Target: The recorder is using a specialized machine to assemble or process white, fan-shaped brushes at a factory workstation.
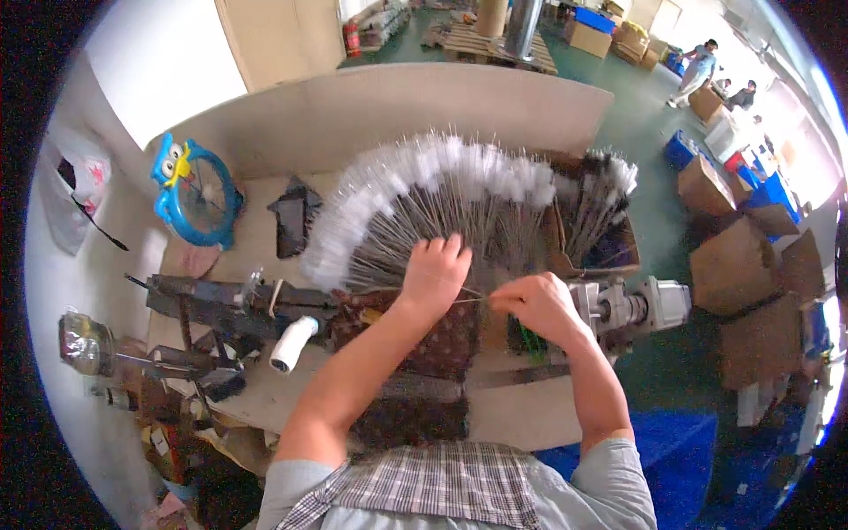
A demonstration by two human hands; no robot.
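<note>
A wide fan of wire-stemmed brushes [442, 177] with white bristle tips lies on the table in front of me. My left hand [437, 276] is over the near ends of the stems, its fingers bent and closed; what lies inside them is hidden. To its right, my right hand [541, 305] pinches a thin wire [471, 299] that stretches across the gap toward my left hand. Beneath both hands are a dark brown speckled cloth [446, 349] and a bit of green bristle [532, 343].
An open carton [629, 256] of darker brushes stands right of the fan. A motor-like machine [627, 305] sits at the right. Leftward are a blue owl-shaped fan [196, 194], a white cylindrical device [294, 343] and a metal fixture [212, 296]. A cardboard panel [424, 102] edges the back.
</note>
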